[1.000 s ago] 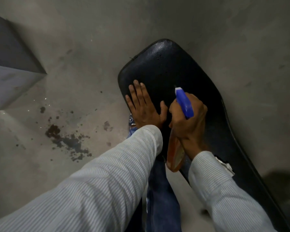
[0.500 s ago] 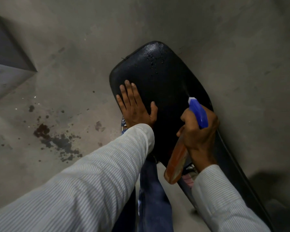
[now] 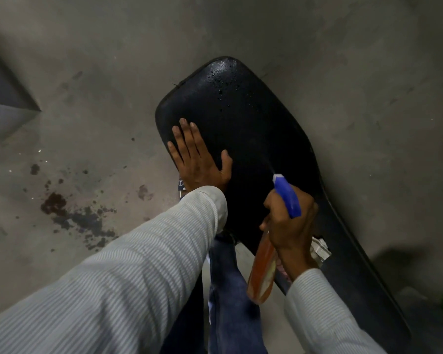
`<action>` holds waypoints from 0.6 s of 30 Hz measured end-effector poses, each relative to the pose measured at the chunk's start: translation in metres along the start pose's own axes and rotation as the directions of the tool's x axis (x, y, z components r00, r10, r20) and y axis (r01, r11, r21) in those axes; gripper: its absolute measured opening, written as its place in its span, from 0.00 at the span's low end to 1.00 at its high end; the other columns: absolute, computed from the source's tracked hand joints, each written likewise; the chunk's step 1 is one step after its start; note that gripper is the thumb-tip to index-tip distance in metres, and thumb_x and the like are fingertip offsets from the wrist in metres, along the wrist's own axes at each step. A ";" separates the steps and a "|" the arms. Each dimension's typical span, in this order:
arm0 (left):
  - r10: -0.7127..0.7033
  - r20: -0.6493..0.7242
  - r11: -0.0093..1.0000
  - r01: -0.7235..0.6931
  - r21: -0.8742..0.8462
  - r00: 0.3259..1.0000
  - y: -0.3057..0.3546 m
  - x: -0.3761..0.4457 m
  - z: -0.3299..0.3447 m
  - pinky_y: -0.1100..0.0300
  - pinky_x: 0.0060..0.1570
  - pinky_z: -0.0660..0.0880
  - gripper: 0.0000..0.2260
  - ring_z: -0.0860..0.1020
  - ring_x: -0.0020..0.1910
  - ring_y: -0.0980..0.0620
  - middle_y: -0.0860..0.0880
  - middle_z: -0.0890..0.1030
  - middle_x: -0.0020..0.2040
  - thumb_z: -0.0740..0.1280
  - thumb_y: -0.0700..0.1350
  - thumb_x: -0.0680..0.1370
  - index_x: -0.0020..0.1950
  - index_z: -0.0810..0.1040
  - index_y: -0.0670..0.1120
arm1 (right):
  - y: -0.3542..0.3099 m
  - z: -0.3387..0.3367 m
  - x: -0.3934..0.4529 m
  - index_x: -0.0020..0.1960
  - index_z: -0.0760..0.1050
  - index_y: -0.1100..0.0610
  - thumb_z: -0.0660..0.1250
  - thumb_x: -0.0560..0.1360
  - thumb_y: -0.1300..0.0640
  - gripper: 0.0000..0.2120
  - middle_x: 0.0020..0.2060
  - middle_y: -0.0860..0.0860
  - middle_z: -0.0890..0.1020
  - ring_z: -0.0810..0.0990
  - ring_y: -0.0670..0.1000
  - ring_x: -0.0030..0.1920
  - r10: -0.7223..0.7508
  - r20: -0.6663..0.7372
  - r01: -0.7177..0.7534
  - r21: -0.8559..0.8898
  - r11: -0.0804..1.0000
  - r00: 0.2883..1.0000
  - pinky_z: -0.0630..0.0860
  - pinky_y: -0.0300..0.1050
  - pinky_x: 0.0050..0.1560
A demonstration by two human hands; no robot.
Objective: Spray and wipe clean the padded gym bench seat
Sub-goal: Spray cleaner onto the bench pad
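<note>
Two hands: left hand flat, fingers spread on one black bench seat; right hand grips one spray bottle.

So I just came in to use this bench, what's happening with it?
A person is cleaning it. Their left hand lies flat on the black padded seat, while the right hand grips a spray bottle of orange liquid, its blue nozzle aimed along the pad. Droplets sit on the far end of the seat. No wiping is under way yet.
</note>
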State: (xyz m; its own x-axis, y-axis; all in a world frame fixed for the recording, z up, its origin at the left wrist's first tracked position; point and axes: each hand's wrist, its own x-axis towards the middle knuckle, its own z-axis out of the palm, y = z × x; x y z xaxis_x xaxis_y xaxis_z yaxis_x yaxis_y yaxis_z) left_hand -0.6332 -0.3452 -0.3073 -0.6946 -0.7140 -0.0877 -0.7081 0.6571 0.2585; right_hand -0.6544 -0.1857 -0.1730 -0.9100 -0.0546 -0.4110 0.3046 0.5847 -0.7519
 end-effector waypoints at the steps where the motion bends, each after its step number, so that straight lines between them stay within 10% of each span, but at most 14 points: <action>1: 0.001 0.002 1.000 -0.001 0.004 1.000 0.000 0.000 0.000 0.36 0.84 0.50 0.42 0.51 0.87 0.38 0.39 0.54 0.87 0.64 0.60 0.79 0.86 0.55 0.39 | 0.001 0.002 -0.004 0.36 0.74 0.58 0.63 0.75 0.54 0.11 0.28 0.57 0.77 0.78 0.58 0.26 0.009 0.014 -0.009 -0.004 1.000 1.000 0.77 0.55 0.25; 18: -0.002 0.005 0.999 0.002 0.054 1.000 0.001 0.000 0.000 0.37 0.84 0.49 0.43 0.51 0.87 0.38 0.39 0.53 0.87 0.62 0.62 0.80 0.86 0.54 0.39 | 0.030 -0.030 -0.004 0.35 0.74 0.64 0.62 0.73 0.48 0.18 0.24 0.55 0.77 0.77 0.58 0.25 0.109 -0.201 -0.104 0.036 0.994 0.974 0.79 0.60 0.31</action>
State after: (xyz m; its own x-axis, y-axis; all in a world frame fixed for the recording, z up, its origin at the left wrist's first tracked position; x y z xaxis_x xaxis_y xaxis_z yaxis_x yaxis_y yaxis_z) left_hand -0.6337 -0.3445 -0.3073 -0.6937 -0.7142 -0.0935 -0.7153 0.6677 0.2060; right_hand -0.6500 -0.1434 -0.1780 -0.9093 0.1733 -0.3783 0.4073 0.5576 -0.7234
